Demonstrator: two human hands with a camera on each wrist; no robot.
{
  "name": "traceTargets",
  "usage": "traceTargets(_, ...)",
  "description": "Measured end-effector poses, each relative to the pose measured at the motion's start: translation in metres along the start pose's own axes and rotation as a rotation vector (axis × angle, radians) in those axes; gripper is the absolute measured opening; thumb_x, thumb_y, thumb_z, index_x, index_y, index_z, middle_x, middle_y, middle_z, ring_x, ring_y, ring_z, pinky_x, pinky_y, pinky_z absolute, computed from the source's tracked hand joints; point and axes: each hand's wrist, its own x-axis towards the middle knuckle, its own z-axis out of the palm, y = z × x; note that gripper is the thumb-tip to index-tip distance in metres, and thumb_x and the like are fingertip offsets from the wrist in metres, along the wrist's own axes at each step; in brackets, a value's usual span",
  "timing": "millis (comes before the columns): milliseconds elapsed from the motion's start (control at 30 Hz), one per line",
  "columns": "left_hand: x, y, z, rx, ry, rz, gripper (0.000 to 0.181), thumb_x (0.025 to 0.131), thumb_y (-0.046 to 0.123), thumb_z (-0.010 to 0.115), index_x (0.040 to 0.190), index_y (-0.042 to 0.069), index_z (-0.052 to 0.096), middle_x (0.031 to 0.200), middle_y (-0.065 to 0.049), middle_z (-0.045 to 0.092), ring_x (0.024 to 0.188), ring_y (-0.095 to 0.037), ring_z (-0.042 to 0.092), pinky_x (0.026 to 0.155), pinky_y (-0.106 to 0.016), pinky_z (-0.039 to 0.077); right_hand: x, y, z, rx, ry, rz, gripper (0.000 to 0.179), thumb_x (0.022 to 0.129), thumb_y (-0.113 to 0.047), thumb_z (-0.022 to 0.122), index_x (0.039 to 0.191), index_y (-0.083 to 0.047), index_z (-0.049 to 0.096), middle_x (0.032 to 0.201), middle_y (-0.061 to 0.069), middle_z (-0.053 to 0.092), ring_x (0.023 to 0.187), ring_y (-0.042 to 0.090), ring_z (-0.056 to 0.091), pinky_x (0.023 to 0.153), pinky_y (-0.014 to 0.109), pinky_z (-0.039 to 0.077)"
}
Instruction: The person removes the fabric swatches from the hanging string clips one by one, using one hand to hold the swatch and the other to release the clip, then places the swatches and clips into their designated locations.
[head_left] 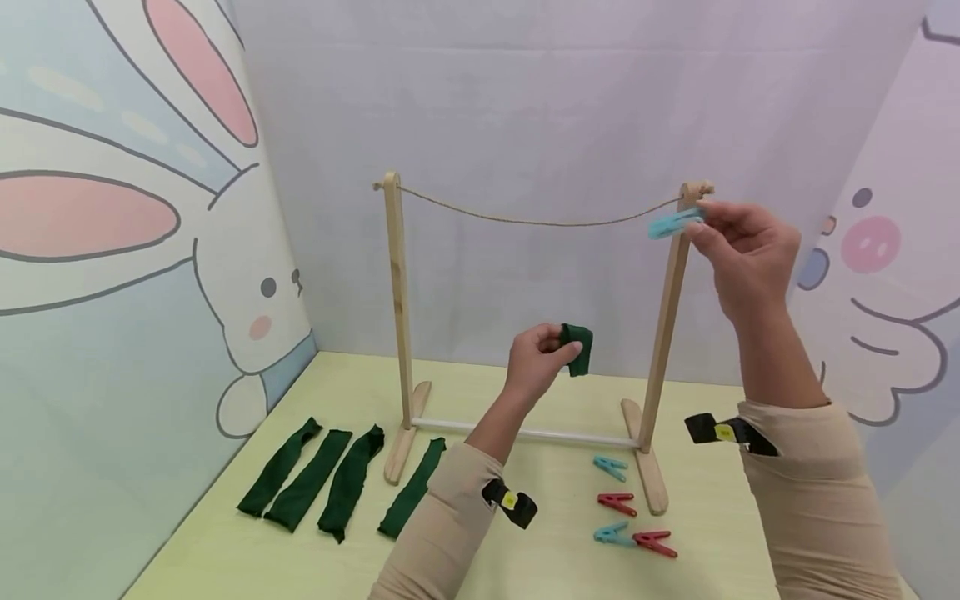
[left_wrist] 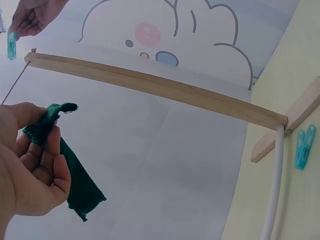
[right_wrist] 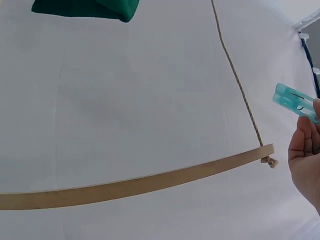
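A strip of dark green cloth (head_left: 581,358) is pinched by my left hand (head_left: 535,364), which is below the rope between the two posts. In the left wrist view the cloth strip (left_wrist: 80,187) hangs down past the curled fingers. My right hand (head_left: 752,252) pinches a light blue clothespin (head_left: 675,223) in front of the top of the right post. The right wrist view shows that clothespin (right_wrist: 292,100) between thumb and fingers, apart from the rope (right_wrist: 236,75). Nothing hangs on the rope (head_left: 525,222), which sags between the post tops.
The wooden stand has a left post (head_left: 400,292), a right post (head_left: 666,333) and a white bottom bar (head_left: 540,435). Several green cloth strips (head_left: 307,485) lie at the left on the table (head_left: 555,533). Blue clothespins (head_left: 611,467) and red clothespins (head_left: 617,503) lie near the right foot.
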Motion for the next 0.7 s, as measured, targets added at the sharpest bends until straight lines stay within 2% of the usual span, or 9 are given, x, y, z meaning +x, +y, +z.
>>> traceTargets(200,-0.007,-0.004,-0.012,0.048,0.009,-0.017,0.026,0.08,0.012,0.073,0.101,-0.001,0.066,0.084,-0.006,0.066,0.077,-0.014,0.062,0.069,-0.028,0.051,-0.014,0.005,-0.015,0.016,-0.02,0.043,0.022,0.075,0.019,0.062,0.096,0.025,0.058,0.08,0.015,0.066,0.064,0.016,0.058,0.062,0.018,0.049)
traceTargets(400,-0.018,-0.008,-0.027,0.123,0.028,-0.077,0.029,0.078,0.016,0.076,0.102,0.001,0.068,0.086,-0.005,0.067,0.079,-0.015,0.064,0.07,-0.03,0.051,-0.036,0.002,-0.026,0.038,0.012,0.106,0.025,0.077,0.019,0.06,0.101,0.025,0.056,0.083,0.016,0.065,0.069,0.017,0.057,0.064,0.018,0.049)
traceTargets(500,-0.024,-0.012,-0.034,0.13,0.016,-0.096,0.031,0.078,0.017,0.076,0.103,0.001,0.068,0.087,-0.005,0.067,0.08,-0.015,0.064,0.07,-0.03,0.051,-0.047,0.0,-0.03,0.05,0.023,0.14,0.026,0.077,0.02,0.06,0.103,0.024,0.057,0.084,0.016,0.065,0.071,0.018,0.057,0.065,0.018,0.05)
traceTargets(700,-0.037,-0.016,-0.048,0.129,-0.04,-0.072,0.03,0.081,0.012,0.073,0.106,-0.001,0.066,0.088,-0.009,0.067,0.081,-0.018,0.063,0.071,-0.03,0.051,-0.068,-0.001,-0.039,0.073,-0.016,0.186,0.028,0.077,0.024,0.057,0.105,0.025,0.055,0.086,0.016,0.065,0.074,0.018,0.059,0.066,0.018,0.05)
